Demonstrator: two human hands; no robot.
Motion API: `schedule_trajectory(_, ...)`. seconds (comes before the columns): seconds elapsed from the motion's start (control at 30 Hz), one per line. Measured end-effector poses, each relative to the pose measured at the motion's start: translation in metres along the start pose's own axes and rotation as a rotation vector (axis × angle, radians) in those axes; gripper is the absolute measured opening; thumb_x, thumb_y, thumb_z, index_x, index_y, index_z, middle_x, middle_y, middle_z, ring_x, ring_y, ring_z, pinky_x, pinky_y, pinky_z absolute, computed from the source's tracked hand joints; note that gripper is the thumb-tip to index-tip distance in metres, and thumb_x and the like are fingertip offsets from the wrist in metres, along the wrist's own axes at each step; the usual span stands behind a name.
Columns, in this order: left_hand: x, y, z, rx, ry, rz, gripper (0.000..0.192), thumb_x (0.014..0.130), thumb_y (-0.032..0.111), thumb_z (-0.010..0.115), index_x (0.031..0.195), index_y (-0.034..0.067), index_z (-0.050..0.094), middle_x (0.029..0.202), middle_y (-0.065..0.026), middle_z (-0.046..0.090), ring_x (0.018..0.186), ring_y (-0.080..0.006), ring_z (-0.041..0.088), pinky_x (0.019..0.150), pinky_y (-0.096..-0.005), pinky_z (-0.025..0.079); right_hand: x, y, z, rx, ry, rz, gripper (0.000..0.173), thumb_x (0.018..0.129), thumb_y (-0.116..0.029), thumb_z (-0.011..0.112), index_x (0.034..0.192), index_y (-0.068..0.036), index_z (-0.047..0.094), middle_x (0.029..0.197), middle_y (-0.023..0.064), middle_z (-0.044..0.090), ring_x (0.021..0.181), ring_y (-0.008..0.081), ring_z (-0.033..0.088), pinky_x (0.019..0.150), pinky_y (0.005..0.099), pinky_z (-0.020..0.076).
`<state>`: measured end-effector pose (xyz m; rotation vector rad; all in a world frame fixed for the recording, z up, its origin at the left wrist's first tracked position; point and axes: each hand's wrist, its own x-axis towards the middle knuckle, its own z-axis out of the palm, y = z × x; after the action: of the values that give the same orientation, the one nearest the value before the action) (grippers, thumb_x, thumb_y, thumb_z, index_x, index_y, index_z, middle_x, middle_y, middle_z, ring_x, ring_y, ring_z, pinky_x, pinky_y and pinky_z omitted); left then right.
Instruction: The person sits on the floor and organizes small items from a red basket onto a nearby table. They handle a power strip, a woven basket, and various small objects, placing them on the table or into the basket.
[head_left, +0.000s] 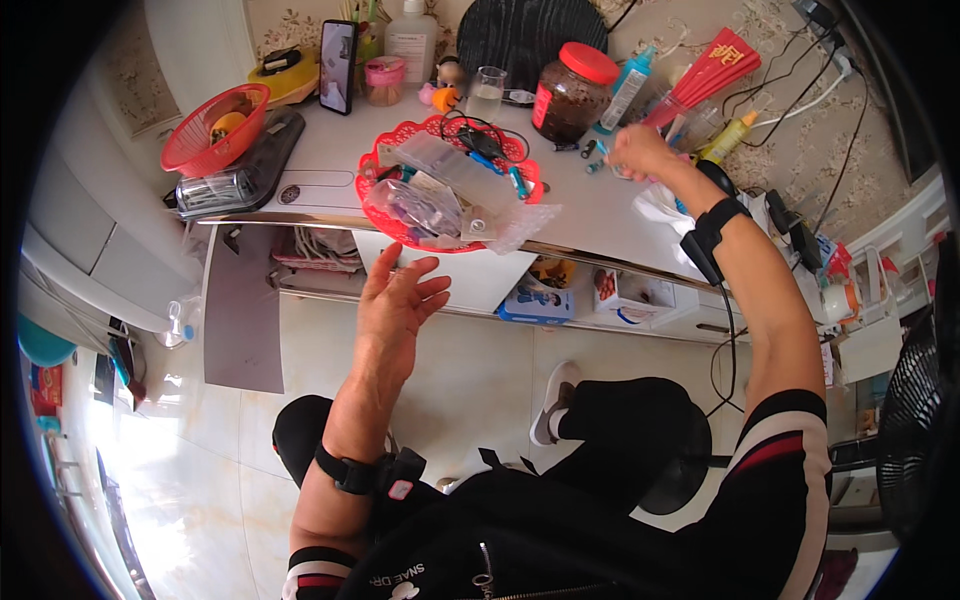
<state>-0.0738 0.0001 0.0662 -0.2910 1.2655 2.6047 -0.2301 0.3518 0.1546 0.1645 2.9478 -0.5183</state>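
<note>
My left hand (397, 300) is held palm up with its fingers apart, just below the front rim of a red plastic basket (366, 201), and holds nothing. In the basket lie a clear plastic case (450, 169), plastic bags, a black cable plug (480, 140) and a teal battery (517, 182). My right hand (641, 154) is over the right part of the white cabinet top, its fingers curled together. At its fingertips is a small teal object (602, 147); whether they grip it is unclear. Small batteries (589, 148) lie to the left of that hand.
Behind stand a red-lidded jar (574, 97), a glass (487, 94), a blue tube (626, 90), red sticks (705, 75) and a propped phone (337, 67). A red colander (217, 135) rests on a kitchen scale (274, 161). Below, a cabinet door (244, 315) hangs open.
</note>
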Motion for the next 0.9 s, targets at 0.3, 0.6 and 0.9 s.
schedule_trajectory(0.3,0.006,-0.003,-0.002,-0.017,0.005,-0.002,0.053,0.088,0.015,0.052,0.133,0.003,0.026,0.104,-0.0132,0.056,0.087,-0.0225,0.059,0.076,-0.0323,0.050,-0.057,-0.094,-0.010,0.197,-0.231,-0.295,0.023,0.083,-0.023,0.056,0.082,0.000,0.057,0.072,0.0047,0.059,0.057,0.0099,0.057,0.045,0.0230,0.0441)
schedule_trajectory(0.6,0.007,-0.004,-0.001,-0.026,0.012,-0.002,0.053,0.088,0.018,0.052,0.132,0.003,0.027,0.103,-0.0128,0.057,0.088,-0.0227,0.059,0.076,-0.0329,0.050,-0.074,-0.149,0.041,0.133,-0.312,-0.448,0.023,0.081,-0.027,0.060,0.083,-0.005,0.060,0.070,0.0001,0.059,0.053,0.0066,0.050,0.045,0.0223,0.0371)
schedule_trajectory(0.9,0.008,-0.003,-0.003,-0.022,-0.008,0.021,0.048,0.088,0.017,0.052,0.130,0.004,0.031,0.102,-0.0112,0.057,0.087,-0.0222,0.060,0.076,-0.0322,0.050,-0.006,-0.055,-0.009,0.095,0.090,-0.116,0.021,0.083,-0.024,0.054,0.083,-0.005,0.062,0.072,0.0035,0.062,0.056,0.0124,0.058,0.045,0.0271,0.0441)
